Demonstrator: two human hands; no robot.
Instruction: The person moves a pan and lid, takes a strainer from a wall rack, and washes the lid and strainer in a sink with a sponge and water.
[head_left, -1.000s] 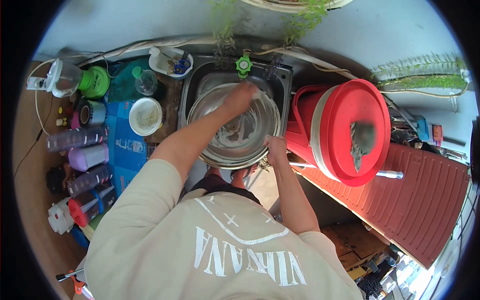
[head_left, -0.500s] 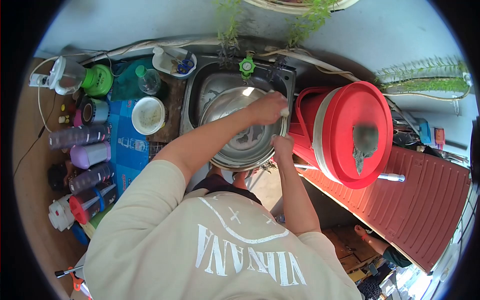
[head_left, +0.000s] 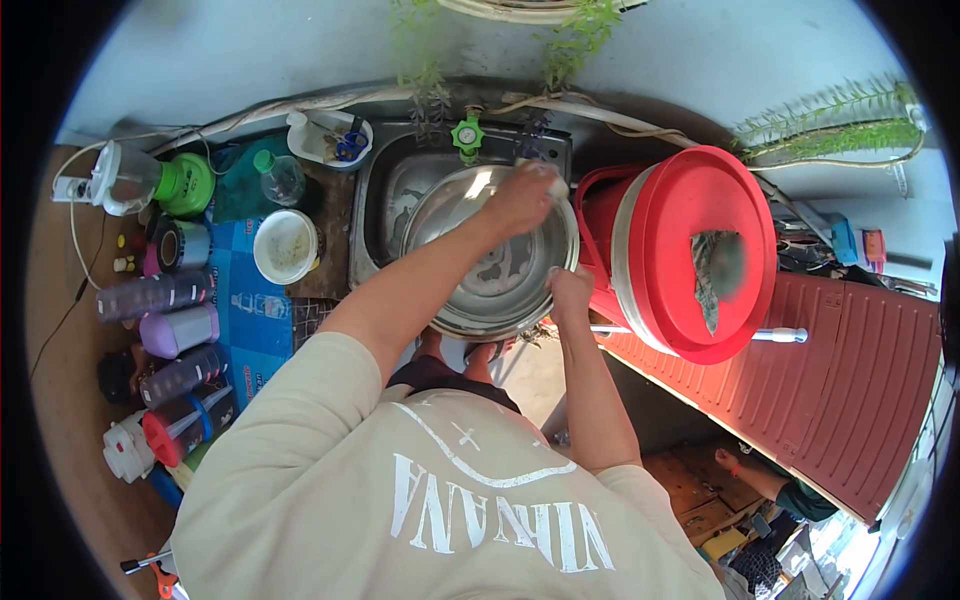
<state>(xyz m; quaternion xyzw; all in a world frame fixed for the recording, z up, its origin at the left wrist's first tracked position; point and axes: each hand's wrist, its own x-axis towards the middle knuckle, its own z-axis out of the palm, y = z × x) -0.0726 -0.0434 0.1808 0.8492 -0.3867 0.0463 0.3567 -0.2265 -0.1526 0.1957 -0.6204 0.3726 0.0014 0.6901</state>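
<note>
My right hand clasps the rim of the metal bowl, which overlaps the sink just beside a red bucket. My left hand clutches a white scrap (too small to name) at the bowl's far rim.

"What sort of place was it?"
"A kitchen corner in a home, by the look of it: I had a wide metal bowl at a steel sink with a green tap, upper middle of the frame."
"Why a home?"
"A green-based blender stood at the upper left, a lilac container and jars below it. Leafy plants hung against the wall, upper right."
</note>
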